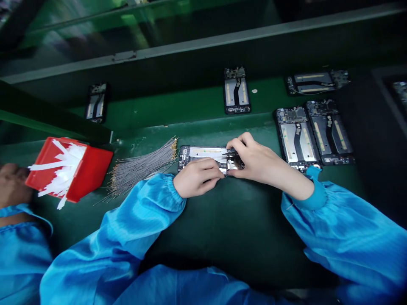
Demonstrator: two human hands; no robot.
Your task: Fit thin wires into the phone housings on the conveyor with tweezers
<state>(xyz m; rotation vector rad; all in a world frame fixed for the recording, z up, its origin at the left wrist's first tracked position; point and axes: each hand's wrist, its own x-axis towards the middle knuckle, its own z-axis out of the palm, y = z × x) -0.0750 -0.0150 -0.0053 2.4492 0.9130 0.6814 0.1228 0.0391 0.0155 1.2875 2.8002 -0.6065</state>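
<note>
An opened phone (203, 151) lies lengthwise on the green bench in front of me, its inner metal plate and boards exposed. My left hand (201, 176) rests over its near edge, fingers pinched together; whatever they hold is hidden. At the phone's right end, my right hand (246, 156) is closed with thumb and fingers curled over the board. Thin dark tips, seemingly of tweezers (228, 155), poke out leftward from under it. Just left of the phone lies a bundle of thin grey cables (141, 165) with gold-coloured ends.
A red bin (95, 169) with white paper strips (66, 165) stands left. Other opened phones lie at right (295, 140), (330, 133), at the back (237, 91), (318, 82) and far left (96, 103). A co-worker's hand (14, 184) is beside the bin.
</note>
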